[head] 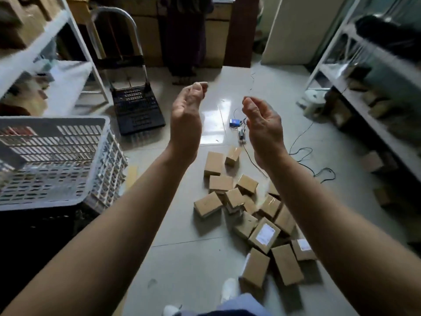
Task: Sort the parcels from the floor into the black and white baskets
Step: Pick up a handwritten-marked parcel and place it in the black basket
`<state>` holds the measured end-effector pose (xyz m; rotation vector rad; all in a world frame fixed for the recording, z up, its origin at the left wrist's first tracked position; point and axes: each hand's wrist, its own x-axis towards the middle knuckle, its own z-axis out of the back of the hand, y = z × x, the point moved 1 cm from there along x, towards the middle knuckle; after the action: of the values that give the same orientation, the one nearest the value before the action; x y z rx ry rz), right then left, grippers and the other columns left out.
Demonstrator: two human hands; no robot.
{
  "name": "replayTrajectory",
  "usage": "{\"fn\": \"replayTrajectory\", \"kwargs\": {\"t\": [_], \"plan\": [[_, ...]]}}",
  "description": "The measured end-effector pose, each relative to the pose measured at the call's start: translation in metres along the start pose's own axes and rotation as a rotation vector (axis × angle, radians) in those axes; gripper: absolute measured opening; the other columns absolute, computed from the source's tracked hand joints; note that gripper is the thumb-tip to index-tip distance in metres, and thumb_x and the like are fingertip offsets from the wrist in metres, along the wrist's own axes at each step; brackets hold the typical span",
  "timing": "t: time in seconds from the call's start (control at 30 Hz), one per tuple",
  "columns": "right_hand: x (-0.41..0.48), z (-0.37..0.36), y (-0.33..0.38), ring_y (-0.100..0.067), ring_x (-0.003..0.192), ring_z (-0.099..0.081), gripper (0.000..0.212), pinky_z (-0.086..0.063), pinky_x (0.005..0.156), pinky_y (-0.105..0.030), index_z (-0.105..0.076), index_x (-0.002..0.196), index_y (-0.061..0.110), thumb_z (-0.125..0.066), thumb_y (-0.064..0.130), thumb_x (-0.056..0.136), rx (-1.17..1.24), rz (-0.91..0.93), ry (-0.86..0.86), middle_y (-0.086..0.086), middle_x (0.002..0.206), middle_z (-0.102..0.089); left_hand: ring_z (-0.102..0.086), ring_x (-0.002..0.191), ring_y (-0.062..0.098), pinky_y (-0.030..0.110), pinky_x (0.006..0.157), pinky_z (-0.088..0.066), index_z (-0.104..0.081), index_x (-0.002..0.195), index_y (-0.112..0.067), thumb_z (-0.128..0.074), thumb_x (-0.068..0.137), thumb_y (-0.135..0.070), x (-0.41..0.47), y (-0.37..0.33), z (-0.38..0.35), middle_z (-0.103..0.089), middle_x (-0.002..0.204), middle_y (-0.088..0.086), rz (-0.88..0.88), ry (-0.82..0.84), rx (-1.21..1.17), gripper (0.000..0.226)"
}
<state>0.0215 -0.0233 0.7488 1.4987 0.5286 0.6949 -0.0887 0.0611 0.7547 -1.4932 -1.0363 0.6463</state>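
A: Hands?
B: L hand (185,115) & R hand (264,124) raised, fingers loosely curled, holding nothing.
A: Parcels?
B: Parcels (250,213) heaped on floor (193,258), centre-right; white basket (52,160) at left atop black basket (45,224).

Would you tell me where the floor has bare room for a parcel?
Bare floor lies between the white basket and the parcel pile, and near the black cart. The pile and the cables right of it are crowded.
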Motion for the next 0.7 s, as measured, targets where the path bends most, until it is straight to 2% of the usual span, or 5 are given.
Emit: {"fn": "replayTrajectory", "kwargs": {"t": [0.1, 0.33, 0.5, 0.6, 0.7], "plan": [[0.016, 0.042, -0.021, -0.006, 0.106, -0.055, 0.032, -0.045, 0.087, -0.012, -0.053, 0.126, 0.007, -0.048, 0.023, 0.098, -0.017, -0.038, -0.048, 0.002, 0.112, -0.058, -0.052, 0.12, 0.015, 0.015, 0.096, -0.04, -0.052, 0.124, -0.003, -0.033, 0.102, -0.02, 0.005, 0.026, -0.041, -0.057, 0.125, 0.009, 0.048, 0.037, -0.009, 0.034], [0.053, 0.107, -0.077, 0.006, 0.094, -0.055, 0.027, -0.044, 0.078, -0.004, -0.056, 0.12, 0.01, -0.05, 0.023, 0.097, -0.028, -0.161, -0.094, 0.011, 0.102, -0.06, -0.052, 0.118, 0.014, 0.014, 0.093, -0.039, -0.053, 0.123, -0.002, -0.033, 0.102, -0.021, 0.02, 0.091, -0.108, -0.058, 0.122, 0.007, 0.162, 0.047, -0.003, 0.035], [0.077, 0.118, -0.113, -0.001, 0.096, -0.056, 0.024, -0.045, 0.085, -0.011, -0.058, 0.116, 0.01, -0.051, 0.021, 0.097, -0.024, -0.227, -0.124, 0.005, 0.103, -0.061, -0.052, 0.119, 0.013, 0.015, 0.093, -0.037, -0.056, 0.12, -0.009, -0.032, 0.103, -0.028, 0.041, 0.133, -0.122, -0.059, 0.119, 0.0, 0.247, 0.038, 0.061, 0.035], [0.094, 0.116, -0.131, 0.002, 0.095, -0.056, 0.02, -0.045, 0.078, -0.008, -0.058, 0.114, 0.016, -0.052, 0.024, 0.096, -0.032, -0.272, -0.145, 0.011, 0.101, -0.061, -0.054, 0.114, 0.01, 0.015, 0.09, -0.039, -0.058, 0.114, -0.015, -0.033, 0.102, -0.029, 0.061, 0.154, -0.121, -0.061, 0.11, -0.006, 0.293, 0.03, 0.063, 0.03], [0.109, 0.113, -0.146, 0.008, 0.085, -0.056, 0.021, -0.043, 0.068, -0.002, -0.058, 0.114, 0.014, -0.051, 0.024, 0.097, -0.031, -0.293, -0.19, 0.012, 0.096, -0.06, -0.054, 0.114, 0.01, 0.013, 0.088, -0.038, -0.058, 0.117, -0.012, -0.033, 0.102, -0.029, 0.077, 0.175, -0.119, -0.06, 0.113, -0.004, 0.317, 0.062, 0.096, 0.033]]}}
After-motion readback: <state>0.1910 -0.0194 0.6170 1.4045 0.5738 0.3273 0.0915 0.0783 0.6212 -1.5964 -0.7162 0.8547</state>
